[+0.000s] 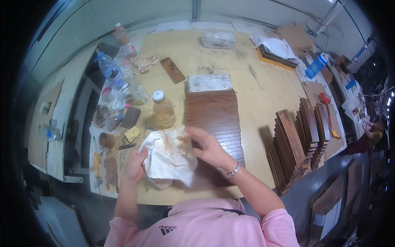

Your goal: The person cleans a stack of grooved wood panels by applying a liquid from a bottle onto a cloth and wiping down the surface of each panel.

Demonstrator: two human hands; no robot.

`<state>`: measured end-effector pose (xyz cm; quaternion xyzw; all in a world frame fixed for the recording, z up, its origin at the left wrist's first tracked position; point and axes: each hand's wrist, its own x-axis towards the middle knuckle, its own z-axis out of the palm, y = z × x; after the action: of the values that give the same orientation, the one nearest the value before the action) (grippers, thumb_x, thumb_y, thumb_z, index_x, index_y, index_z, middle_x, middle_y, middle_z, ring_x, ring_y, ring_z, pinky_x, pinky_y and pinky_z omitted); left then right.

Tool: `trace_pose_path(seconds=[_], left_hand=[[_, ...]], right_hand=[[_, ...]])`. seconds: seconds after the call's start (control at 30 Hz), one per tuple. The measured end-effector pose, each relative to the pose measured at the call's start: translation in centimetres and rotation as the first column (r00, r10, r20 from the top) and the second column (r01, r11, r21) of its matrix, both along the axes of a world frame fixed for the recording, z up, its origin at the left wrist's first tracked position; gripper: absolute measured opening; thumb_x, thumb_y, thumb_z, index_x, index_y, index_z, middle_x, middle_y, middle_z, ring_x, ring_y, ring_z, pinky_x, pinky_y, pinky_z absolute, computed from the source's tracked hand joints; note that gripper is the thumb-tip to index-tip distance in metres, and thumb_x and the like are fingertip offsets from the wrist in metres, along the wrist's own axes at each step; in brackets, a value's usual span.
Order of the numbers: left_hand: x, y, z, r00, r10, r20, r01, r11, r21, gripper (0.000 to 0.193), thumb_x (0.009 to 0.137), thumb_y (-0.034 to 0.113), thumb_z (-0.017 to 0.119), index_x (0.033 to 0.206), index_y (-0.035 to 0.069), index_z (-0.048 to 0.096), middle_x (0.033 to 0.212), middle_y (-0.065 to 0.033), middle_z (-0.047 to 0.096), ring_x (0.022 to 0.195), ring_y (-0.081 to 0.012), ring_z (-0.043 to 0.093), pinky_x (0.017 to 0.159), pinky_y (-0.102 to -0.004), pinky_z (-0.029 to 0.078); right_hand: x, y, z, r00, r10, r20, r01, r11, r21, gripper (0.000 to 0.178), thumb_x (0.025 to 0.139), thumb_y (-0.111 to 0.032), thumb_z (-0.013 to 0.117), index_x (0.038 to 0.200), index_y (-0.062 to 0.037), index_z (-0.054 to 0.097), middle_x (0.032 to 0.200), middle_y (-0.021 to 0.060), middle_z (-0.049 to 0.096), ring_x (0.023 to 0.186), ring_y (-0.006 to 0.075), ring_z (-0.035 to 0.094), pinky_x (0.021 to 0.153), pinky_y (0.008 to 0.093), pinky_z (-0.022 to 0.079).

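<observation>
both forearms come up from the lower edge of the frame and meet just below the centre. the left hand (135,164) sits at the cloth's left edge, fingers curled shut under the fabric so that only the back of the hand and knuckles show. the right hand (210,148) reaches in from the right, wrist bent, a silver watch (234,169) on it; its fingers are bent and pinched on the cloth's upper right corner, thumb side hidden by the fabric.

the cloth (168,156) is white with brown stains, bunched and held between the two hands, hanging loosely over the near edge of the table (255,86). most of it lies left of the right fingers and right of the left fingers, with a fold drooping below them.

just behind the right hand lies a row of dark brown slats (214,119), running up toward the centre of the frame, with a wrapped white block (209,82) at its far end. a capped jar (163,110) of amber liquid stands just above the cloth, left of the slats. a yellow sponge (132,133) lies near the left hand, above it. stacked dark boards (302,136) stand on edge in the right part of the frame. plastic bottles (110,68) cluster in the upper left.
</observation>
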<state>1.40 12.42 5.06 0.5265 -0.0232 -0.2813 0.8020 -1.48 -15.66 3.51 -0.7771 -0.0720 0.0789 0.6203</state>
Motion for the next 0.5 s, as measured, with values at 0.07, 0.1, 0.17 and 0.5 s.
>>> trace_pose_path(seconds=[0.07,0.1,0.17,0.5], left_hand=[[-0.5,1.1,-2.0,0.993,-0.115,0.008,0.115,0.993,0.023,0.034,0.105,0.024,0.053,0.118,-0.006,0.064,0.111,-0.0097,0.071,0.095,-0.0147,0.068,0.085,-0.0303,0.054],[-0.6,1.5,-3.0,0.984,-0.18,0.012,0.179,0.983,0.031,0.033,0.104,0.023,0.054,0.117,-0.006,0.065,0.108,-0.0093,0.071,0.093,-0.0142,0.069,0.084,-0.0297,0.054],[-1.1,0.3,-1.7,0.994,-0.114,-0.004,0.114,0.993,0.009,0.03,0.103,0.023,0.057,0.108,-0.005,0.068,0.099,-0.0071,0.072,0.087,-0.0126,0.067,0.078,-0.0279,0.052],[-1.0,1.9,0.1,0.934,-0.177,0.311,0.08,0.951,0.298,0.009,0.086,0.003,0.072,0.093,-0.002,0.071,0.081,0.0005,0.065,0.071,-0.0059,0.058,0.062,-0.0235,0.046]], right_hand=[[0.0,2.6,2.0,0.955,-0.116,0.272,0.098,0.992,0.079,0.031,0.073,-0.004,0.07,0.105,-0.0007,0.07,0.14,0.0196,0.055,0.133,0.03,0.049,0.109,0.0378,0.039],[0.3,3.0,2.7,0.977,-0.011,0.211,-0.005,0.997,0.076,0.027,0.074,-0.004,0.069,0.101,0.0004,0.069,0.135,0.0187,0.058,0.128,0.0282,0.051,0.106,0.037,0.04],[1.1,3.3,3.8,0.978,0.19,0.09,-0.198,0.976,0.087,0.02,0.075,-0.004,0.069,0.093,0.0025,0.067,0.125,0.0168,0.065,0.119,0.0247,0.057,0.102,0.0355,0.043],[-0.5,1.9,4.1,0.88,0.331,-0.339,-0.234,0.926,0.296,0.01,0.084,-0.005,0.069,0.093,-0.0028,0.068,0.083,-0.0027,0.064,0.078,0.0043,0.057,0.066,0.0212,0.045]])
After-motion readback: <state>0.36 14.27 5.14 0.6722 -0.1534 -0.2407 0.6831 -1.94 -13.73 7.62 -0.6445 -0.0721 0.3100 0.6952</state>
